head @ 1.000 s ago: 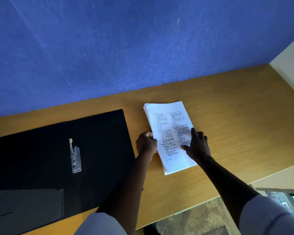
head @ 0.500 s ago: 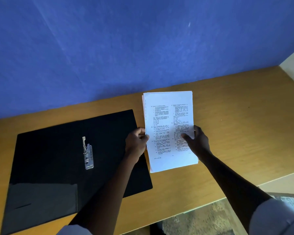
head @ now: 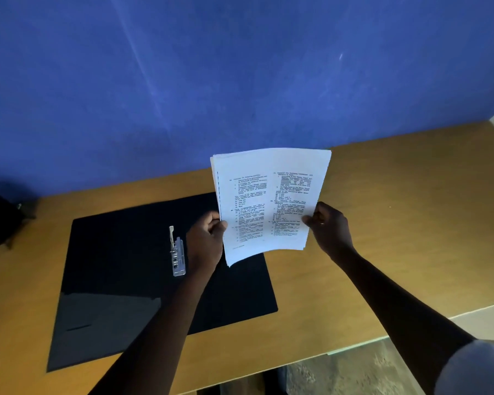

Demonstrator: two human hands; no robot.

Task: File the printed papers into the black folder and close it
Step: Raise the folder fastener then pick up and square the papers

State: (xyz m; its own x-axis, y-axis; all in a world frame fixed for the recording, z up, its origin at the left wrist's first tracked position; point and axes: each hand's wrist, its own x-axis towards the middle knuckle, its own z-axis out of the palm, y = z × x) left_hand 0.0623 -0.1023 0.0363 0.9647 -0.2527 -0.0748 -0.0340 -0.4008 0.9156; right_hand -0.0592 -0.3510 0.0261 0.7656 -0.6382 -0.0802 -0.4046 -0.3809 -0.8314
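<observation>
The left hand (head: 207, 240) is closed on the left edge of the papers (head: 268, 203), with the thumb laid over the front sheet. The right hand (head: 330, 226) is closed on the right edge of the same stack, at about the same height. The papers are held between the two hands, raised clear of the desk (head: 397, 223) and tilted toward the camera; the printed face is turned to the viewer, and the text is set in two columns too small to be read. The lower left corner of the stack is seen over the right part of the folder (head: 120, 266).

The folder is laid open and flat on the desk, to the left of the papers. A metal clip (head: 177, 253) is fixed near its middle, just beside the left hand. A glossy pocket (head: 103, 326) is seen at the folder's near left corner. A dark object (head: 0, 220), not identifiable, is placed at the desk's far left edge. The desk is backed by a blue wall (head: 240, 81).
</observation>
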